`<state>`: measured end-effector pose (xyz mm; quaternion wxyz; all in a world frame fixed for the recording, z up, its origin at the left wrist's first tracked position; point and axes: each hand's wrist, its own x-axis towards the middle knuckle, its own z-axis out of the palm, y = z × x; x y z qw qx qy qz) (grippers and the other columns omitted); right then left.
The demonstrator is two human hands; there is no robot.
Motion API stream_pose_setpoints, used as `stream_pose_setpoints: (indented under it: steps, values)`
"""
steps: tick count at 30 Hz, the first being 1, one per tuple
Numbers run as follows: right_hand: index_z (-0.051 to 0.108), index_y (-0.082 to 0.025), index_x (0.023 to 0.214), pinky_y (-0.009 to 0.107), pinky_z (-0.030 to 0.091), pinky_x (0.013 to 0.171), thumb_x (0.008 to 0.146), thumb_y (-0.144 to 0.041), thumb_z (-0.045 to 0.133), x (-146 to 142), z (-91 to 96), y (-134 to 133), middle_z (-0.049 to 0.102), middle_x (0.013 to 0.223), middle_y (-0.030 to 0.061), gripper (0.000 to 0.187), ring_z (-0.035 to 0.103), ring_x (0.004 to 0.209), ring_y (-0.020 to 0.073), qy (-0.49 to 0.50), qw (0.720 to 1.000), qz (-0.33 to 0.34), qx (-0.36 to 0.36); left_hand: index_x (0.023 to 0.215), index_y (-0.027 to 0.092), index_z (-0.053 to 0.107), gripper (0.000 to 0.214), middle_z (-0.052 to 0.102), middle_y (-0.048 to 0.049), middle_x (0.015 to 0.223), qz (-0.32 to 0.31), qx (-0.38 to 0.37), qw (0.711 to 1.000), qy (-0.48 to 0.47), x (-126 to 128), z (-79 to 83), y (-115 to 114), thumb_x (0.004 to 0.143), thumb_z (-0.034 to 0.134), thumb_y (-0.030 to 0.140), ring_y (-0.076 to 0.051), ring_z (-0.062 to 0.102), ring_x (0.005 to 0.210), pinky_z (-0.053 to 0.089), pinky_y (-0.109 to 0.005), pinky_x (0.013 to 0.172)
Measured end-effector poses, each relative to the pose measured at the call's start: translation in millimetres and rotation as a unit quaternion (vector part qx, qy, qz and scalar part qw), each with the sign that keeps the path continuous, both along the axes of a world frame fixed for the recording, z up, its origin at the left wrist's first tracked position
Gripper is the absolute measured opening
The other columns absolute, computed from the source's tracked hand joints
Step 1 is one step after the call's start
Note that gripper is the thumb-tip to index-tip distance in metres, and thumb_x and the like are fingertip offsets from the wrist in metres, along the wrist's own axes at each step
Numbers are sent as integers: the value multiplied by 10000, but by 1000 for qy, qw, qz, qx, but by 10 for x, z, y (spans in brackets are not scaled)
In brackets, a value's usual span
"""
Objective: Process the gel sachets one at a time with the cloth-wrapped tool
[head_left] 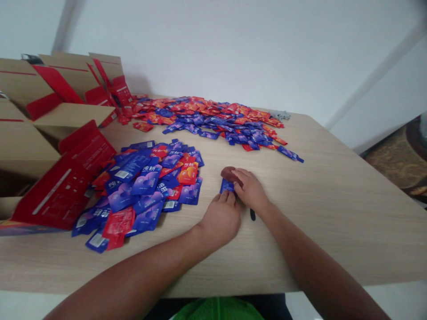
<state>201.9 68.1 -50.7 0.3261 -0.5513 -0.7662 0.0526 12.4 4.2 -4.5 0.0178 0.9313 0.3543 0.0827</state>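
A single blue sachet (227, 185) lies on the wooden table (333, 209) in front of me. My left hand (222, 218) rests palm down with its curled fingertips pressed on the sachet's near edge. My right hand (249, 190) is closed around a dark tool with a rounded reddish-brown head (228, 172). The head sits at the sachet's far edge, and the tool's black end (252, 215) sticks out under my wrist. To the left of my hands lies a near pile of blue and red sachets (147, 186).
A larger spread of red and blue sachets (216, 118) covers the far side of the table. Open cardboard boxes with red flaps (50, 133) stand at the left. Bare wood stretches to the right of my hands as far as the table's edge.
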Motion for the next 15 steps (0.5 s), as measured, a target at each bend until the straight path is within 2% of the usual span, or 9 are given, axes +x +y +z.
stream_pose_setpoints:
  steps: [4, 9, 11, 15]
  values:
    - [672, -231, 1454, 587, 494, 1208, 976, -220, 573, 5, 29, -17, 663, 1492, 138, 488, 613, 1377, 330, 69, 997, -21, 26, 1231, 51, 745, 361, 692, -263, 1298, 4, 6, 1000, 5, -1, 6, -6, 1030, 535, 264, -374, 627, 1260, 509, -498, 1083]
    - [668, -269, 1455, 547, 504, 1208, 999, -274, 579, -5, 208, -151, 684, 1461, 115, 464, 639, 1360, 313, 195, 976, -15, 91, 1175, 76, 770, 325, 688, -263, 1306, -2, 7, 1000, -7, -15, -18, -1, 1033, 552, 271, -373, 619, 1274, 512, -507, 1078]
    - [679, -285, 1439, 528, 516, 1199, 989, -262, 588, -25, 262, -215, 698, 1451, 95, 459, 651, 1354, 302, 201, 976, 24, 79, 1194, 87, 774, 329, 694, -256, 1311, -6, 2, 1000, -7, -18, -20, 2, 1034, 552, 269, -375, 615, 1282, 507, -519, 1089]
    - [727, -275, 1380, 515, 533, 1179, 951, -190, 591, -61, 258, -253, 729, 1420, 84, 458, 673, 1326, 281, 119, 984, 129, -2, 1325, 78, 735, 387, 708, -236, 1333, -14, 3, 1000, 1, -14, -7, 4, 1027, 561, 253, -369, 622, 1276, 490, -524, 1123]
